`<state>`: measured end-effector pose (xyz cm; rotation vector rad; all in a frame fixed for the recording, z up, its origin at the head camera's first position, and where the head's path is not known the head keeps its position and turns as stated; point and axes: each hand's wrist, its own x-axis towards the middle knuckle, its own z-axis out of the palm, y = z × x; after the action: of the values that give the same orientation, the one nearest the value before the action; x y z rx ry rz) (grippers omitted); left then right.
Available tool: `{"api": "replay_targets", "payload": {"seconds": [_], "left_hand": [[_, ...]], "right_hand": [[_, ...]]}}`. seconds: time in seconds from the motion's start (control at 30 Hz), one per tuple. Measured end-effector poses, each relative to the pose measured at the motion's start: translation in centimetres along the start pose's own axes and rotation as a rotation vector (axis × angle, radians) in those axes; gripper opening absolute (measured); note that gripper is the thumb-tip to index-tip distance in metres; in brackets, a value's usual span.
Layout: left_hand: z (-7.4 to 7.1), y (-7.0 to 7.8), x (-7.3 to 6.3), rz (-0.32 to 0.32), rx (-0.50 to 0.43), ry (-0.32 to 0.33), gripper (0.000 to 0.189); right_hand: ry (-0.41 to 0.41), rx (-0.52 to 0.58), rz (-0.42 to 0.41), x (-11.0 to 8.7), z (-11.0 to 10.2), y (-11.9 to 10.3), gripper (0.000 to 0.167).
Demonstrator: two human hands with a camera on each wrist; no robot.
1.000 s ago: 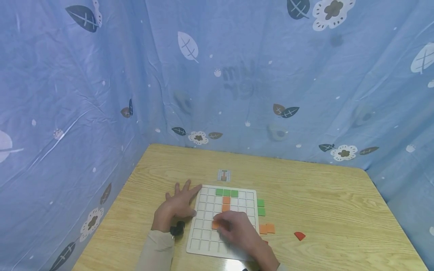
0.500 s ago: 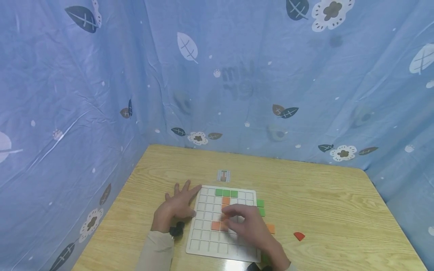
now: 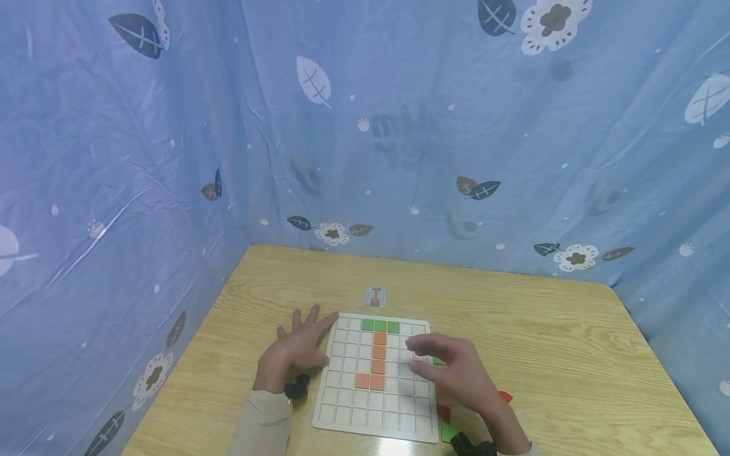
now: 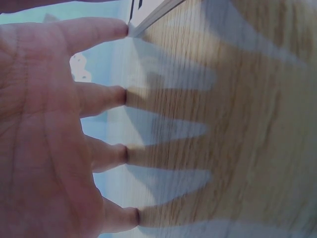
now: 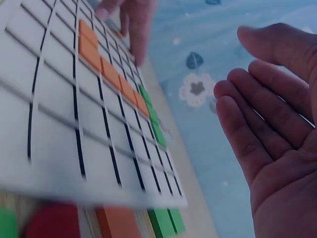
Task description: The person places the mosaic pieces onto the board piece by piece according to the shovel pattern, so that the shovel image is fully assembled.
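The white board (image 3: 392, 383), right of the outspread left hand (image 3: 299, 347), is best kept steady by it; the orange tiles (image 3: 378, 367), left of the right hand (image 3: 453, 368), should be seated square; nothing is grasped by that hand, by which they were partly covered half a second ago; all five are now exposed.

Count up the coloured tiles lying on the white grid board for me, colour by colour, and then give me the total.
Green tiles on the board: 3
Orange tiles on the board: 5
Total: 8
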<state>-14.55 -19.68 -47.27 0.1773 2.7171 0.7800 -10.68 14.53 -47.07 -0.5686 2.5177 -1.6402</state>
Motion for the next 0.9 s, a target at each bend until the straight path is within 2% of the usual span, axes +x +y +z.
{"api": "replay_targets", "payload": {"seconds": [0.17, 0.27, 0.43, 0.57, 0.9], "left_hand": [[0.2, -0.1, 0.0, -0.005, -0.003, -0.004, 0.098], [0.1, -0.2, 0.1, -0.002, 0.003, -0.004, 0.098], [0.2, -0.2, 0.2, 0.004, 0.013, -0.001, 0.098], [0.2, -0.2, 0.1, 0.002, 0.013, -0.002, 0.098], [0.2, -0.2, 0.1, -0.001, 0.005, -0.004, 0.099]], "right_hand": [[0.011, 0.027, -0.012, -1.2, -1.8, 0.9, 0.037], [0.025, 0.0, -0.028, -2.0, -2.8, 1.6, 0.037], [0.043, -0.056, -0.002, -3.2, -4.1, 2.4, 0.036], [0.046, -0.091, 0.019, -4.0, -4.8, 2.7, 0.036], [0.064, -0.102, 0.054, -5.8, -6.0, 3.7, 0.036]]}}
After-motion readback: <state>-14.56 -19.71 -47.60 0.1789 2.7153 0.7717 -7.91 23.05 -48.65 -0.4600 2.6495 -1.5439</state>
